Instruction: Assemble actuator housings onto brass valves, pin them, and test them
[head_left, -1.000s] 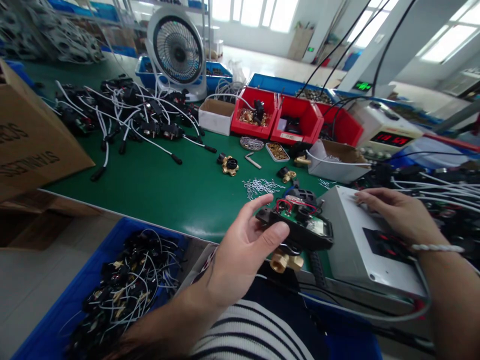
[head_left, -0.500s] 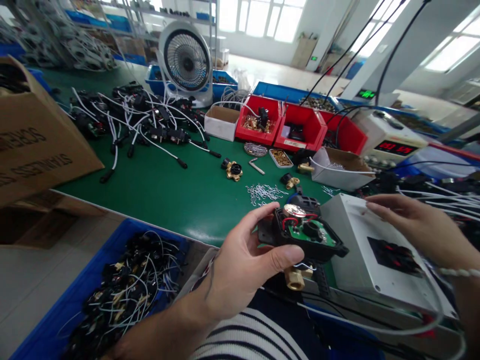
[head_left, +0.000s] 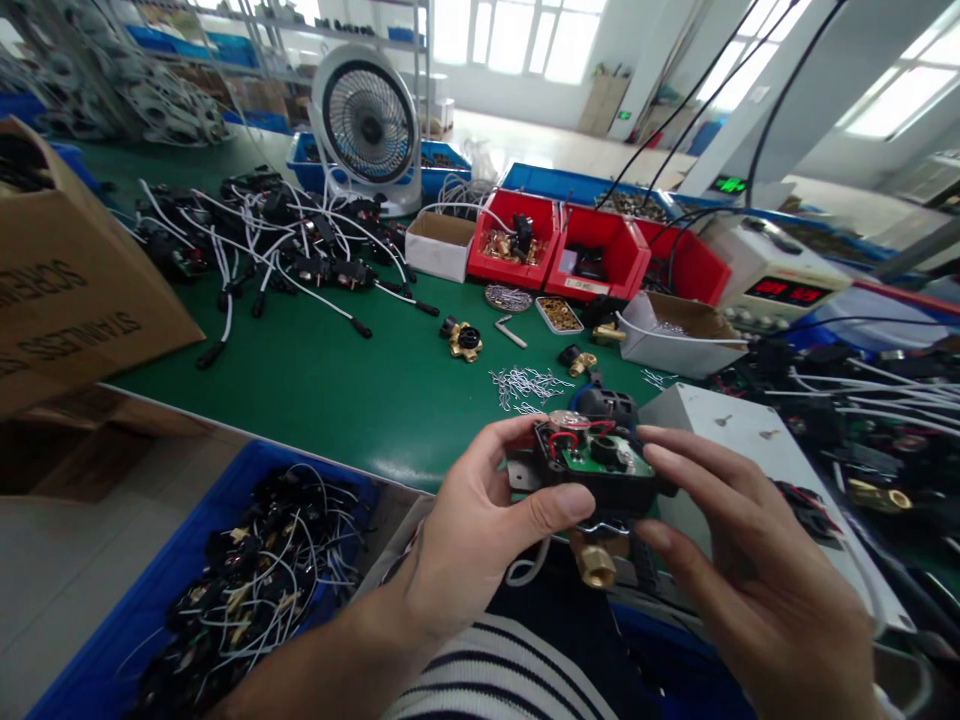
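Off the grey metal box (head_left: pixel 739 412) and over to the black housing (head_left: pixel 611 492) — that is where the right hand (head_left: pixel 761 575) has moved since the earlier head view, leaving two small toggle switches (head_left: pixel 724 420) uncovered on the box. Its fingers are loosely curved, thumb apart below, with fingertips at the housing's right end; I cannot tell whether they grip it.

In the head view the left hand (head_left: pixel 480 525) has closed around the housing's left end, thumb along the near side and fingers behind. The housing is held above the near edge of the green bench (head_left: pixel 360 400), its open top showing a circuit board (head_left: pixel 579 460) and red wires (head_left: pixel 562 440). A brass fitting (head_left: pixel 596 565) hangs beneath.

Beyond it lie a scatter of metal clips (head_left: pixel 525 385), a brass valve (head_left: pixel 465 345) with a black cap and an L-shaped tool (head_left: pixel 512 332) — red bins (head_left: pixel 506 270) stand farther back.
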